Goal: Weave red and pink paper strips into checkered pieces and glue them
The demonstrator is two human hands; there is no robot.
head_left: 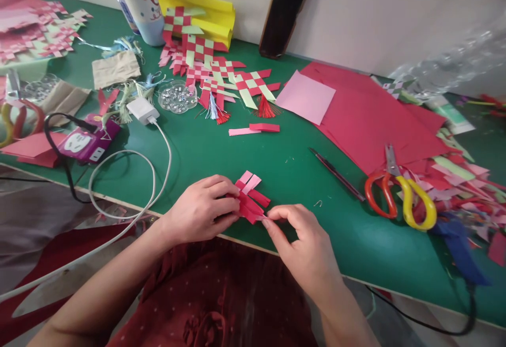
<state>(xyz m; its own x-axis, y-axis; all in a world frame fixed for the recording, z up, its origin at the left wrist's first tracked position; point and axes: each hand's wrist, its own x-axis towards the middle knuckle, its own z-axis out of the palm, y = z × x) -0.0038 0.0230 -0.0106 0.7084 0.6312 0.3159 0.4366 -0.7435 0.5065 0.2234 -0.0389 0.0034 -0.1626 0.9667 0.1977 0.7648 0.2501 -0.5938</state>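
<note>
My left hand (211, 204) grips the left side of a small woven piece of red and pink paper strips (250, 207) near the table's front edge. Its fingers cover part of the weave. On the other side, my right hand (302, 233) pinches the end of a light pink strip between thumb and forefinger. Loose strip ends, pink and red, fan out at the top of the piece. Beyond it lie a pink paper strip (242, 132) and a red paper strip (265, 127), overlapping at their ends.
Scissors (419, 207), a dark pen-like tool (336, 174) and a blue-handled tool (460, 247) lie to the right, by red paper sheets (367, 120). Finished-looking woven pieces (200, 49) sit at the back. A white cable (152, 170) loops at left beside a purple power adapter (85, 141).
</note>
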